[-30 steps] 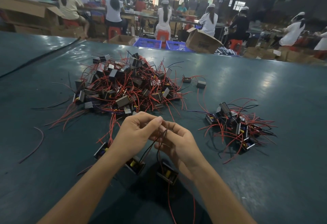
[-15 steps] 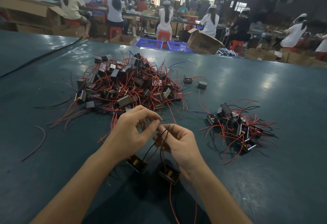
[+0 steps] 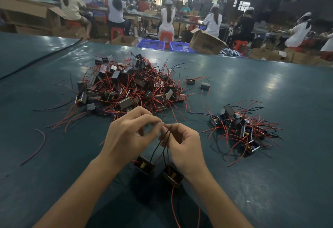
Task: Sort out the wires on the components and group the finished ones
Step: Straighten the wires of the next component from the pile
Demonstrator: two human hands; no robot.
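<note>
Left hand (image 3: 129, 137) and right hand (image 3: 185, 148): fingertips pinching thin black and red wires (image 3: 163, 143) rising from two small black yellow-cored components (image 3: 144, 167) at 6 o'clock; large tangled heap (image 3: 129, 87) at 12 o'clock; smaller wired group (image 3: 239, 128) at 3 o'clock; dark teal table (image 3: 270, 182).

The dark teal table (image 3: 270, 87) shines with patches of light, and a black strip (image 3: 41, 59) runs slantwise across its far left part. Just past its far edge stand 2 blue baskets (image 3: 150, 44) side by side, with an open cardboard box (image 3: 205, 43) to their right and a smaller carton (image 3: 124, 40) to their left. Behind them, workers in white caps (image 3: 167, 17) sit on red stools (image 3: 164, 35), backs turned.
</note>
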